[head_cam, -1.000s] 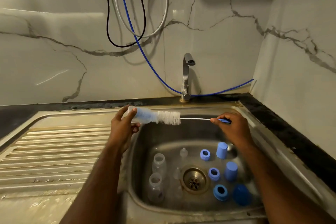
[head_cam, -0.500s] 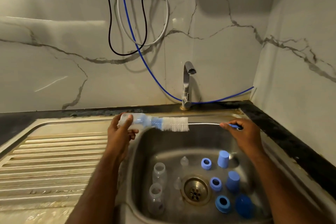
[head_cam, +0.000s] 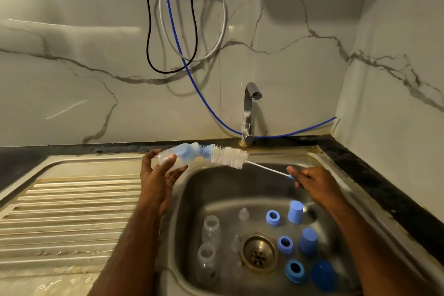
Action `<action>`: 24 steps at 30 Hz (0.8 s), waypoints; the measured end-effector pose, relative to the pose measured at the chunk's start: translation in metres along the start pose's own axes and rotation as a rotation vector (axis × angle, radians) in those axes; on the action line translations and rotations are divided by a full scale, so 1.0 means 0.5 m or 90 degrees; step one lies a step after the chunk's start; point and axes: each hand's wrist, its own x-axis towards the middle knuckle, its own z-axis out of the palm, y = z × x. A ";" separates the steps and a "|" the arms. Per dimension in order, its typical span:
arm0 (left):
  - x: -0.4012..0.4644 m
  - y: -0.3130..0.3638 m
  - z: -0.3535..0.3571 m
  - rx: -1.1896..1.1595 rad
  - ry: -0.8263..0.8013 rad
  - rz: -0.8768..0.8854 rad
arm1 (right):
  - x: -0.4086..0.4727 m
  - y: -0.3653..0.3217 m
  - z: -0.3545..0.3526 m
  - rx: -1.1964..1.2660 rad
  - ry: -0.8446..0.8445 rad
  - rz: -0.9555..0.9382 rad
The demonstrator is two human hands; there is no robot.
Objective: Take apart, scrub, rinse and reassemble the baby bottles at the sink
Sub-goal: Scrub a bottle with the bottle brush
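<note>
My left hand point(head_cam: 159, 179) holds a clear baby bottle point(head_cam: 171, 156) on its side above the left rim of the sink point(head_cam: 341, 190), thumb and fingertips curled round the body in a loose grasp, the mouth pointing right. My right hand point(head_cam: 312, 181) pinches the blue end of the bottle brush point(head_cam: 228, 156) handle, fingers closed on it. The brush runs as a thin white wire up and left to the white bristles, which sit just outside the bottle mouth; the blue sponge tip is inside the bottle.

Step in hand, as I judge it: scrubbing the interior of this bottle. Disassembly appears complete. In the sink basin lie two more clear bottles point(head_cam: 210, 245) left of the drain point(head_cam: 258, 252), clear teats point(head_cam: 243, 214) near them, three blue collar rings point(head_cam: 272, 218) and blue caps point(head_cam: 295, 212) right of the drain. The tap point(head_cam: 249, 113) stands behind the basin, no water visible from it.

Next move calls for:
1. A firmer grasp on the bottle, since it can slip when the brush is pushed.
2. Driving the brush along the bottle axis, with twisting, to reach the base.
3. Rinsing under the tap afterwards.

The ribbed draining surface point(head_cam: 72, 211) lies to the left.
</note>
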 end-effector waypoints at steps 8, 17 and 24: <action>0.027 0.012 -0.024 0.243 0.174 0.136 | 0.006 0.020 -0.020 0.012 -0.001 0.008; 0.036 0.014 -0.026 0.191 0.377 0.139 | 0.006 0.026 -0.029 0.048 -0.076 0.057; 0.034 0.004 0.005 -0.060 0.272 -0.017 | -0.016 -0.005 -0.017 0.080 -0.146 0.079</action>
